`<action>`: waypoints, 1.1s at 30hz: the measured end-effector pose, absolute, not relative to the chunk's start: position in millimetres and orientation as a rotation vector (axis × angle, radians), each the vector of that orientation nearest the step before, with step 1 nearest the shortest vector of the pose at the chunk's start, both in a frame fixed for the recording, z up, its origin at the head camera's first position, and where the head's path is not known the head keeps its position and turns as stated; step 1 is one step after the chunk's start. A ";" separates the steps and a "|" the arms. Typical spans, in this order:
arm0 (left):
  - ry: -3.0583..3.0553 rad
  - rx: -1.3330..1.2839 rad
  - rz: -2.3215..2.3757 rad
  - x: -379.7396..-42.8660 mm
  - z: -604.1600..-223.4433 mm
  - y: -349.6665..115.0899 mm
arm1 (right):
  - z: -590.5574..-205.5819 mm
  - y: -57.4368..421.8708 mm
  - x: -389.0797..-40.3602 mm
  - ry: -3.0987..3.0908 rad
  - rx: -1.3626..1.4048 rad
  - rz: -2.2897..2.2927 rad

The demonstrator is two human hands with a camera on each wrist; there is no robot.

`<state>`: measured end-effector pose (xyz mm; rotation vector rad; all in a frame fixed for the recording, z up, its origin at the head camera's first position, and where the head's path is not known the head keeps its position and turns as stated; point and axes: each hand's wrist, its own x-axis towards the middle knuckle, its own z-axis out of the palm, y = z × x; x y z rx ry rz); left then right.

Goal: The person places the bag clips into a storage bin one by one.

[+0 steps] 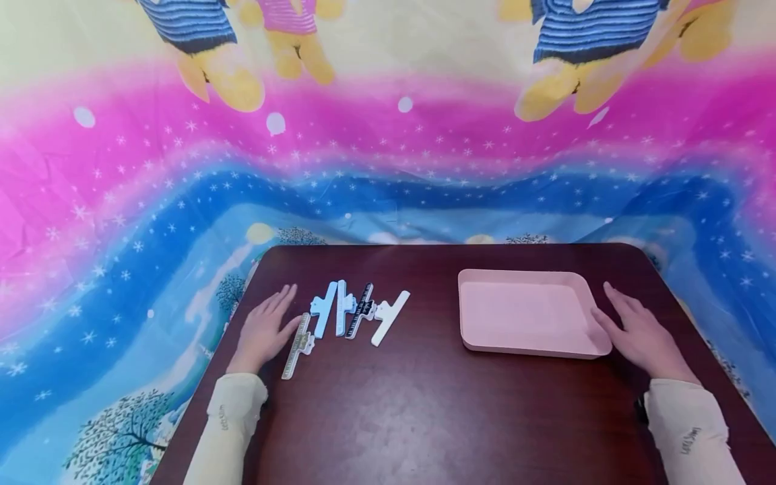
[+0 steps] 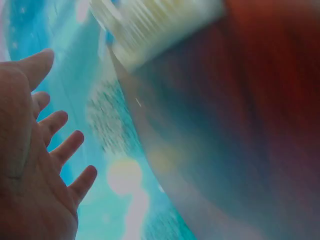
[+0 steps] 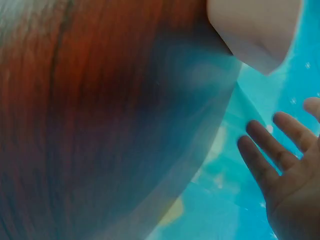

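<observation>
My left hand [image 1: 263, 333] has its fingers spread, beside the nearest of several long-edged clips, a clear one with ruled marks [image 1: 297, 345]. Farther right lie a light blue clip [image 1: 325, 311], a paler blue clip [image 1: 342, 308], a black clip with white marks [image 1: 361, 311] and a white clip [image 1: 391, 318]. At the right, my right hand [image 1: 641, 330] has straight fingers near the right side of a shallow pink tray [image 1: 515, 313]; whether the thumb touches its rim I cannot tell. In the right wrist view, that hand [image 3: 285, 165] holds nothing.
The dark brown table [image 1: 388, 411] carries the clips on the left and the tray on the right. A patterned cloth [image 1: 400, 155] hangs behind and around the table. In the left wrist view a pale ribbed object [image 2: 160, 25] is blurred.
</observation>
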<state>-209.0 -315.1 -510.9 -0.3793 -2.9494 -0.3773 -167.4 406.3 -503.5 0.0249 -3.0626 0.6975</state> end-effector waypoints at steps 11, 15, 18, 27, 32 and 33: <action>-3.016 -0.661 -0.321 -238.1 -503.7 -236.8 | -507.3 396.5 -177.0 -3.239 -0.079 0.755; -3.002 -0.851 -0.355 -244.5 -502.7 -208.2 | -509.4 394.9 -179.9 -3.244 -0.065 0.803; -2.998 -0.965 -0.324 -248.2 -504.5 -190.1 | -510.7 394.3 -181.7 -3.240 -0.035 0.843; -2.988 -1.081 -0.118 -256.5 -511.7 -161.1 | -511.6 394.0 -188.6 -3.210 0.068 0.792; -2.962 -1.076 -0.115 -259.3 -517.7 -155.9 | -512.2 393.8 -188.7 -3.219 0.078 0.776; -2.958 -1.074 -0.123 -259.8 -518.6 -155.1 | -512.1 393.6 -188.2 -3.227 0.065 0.787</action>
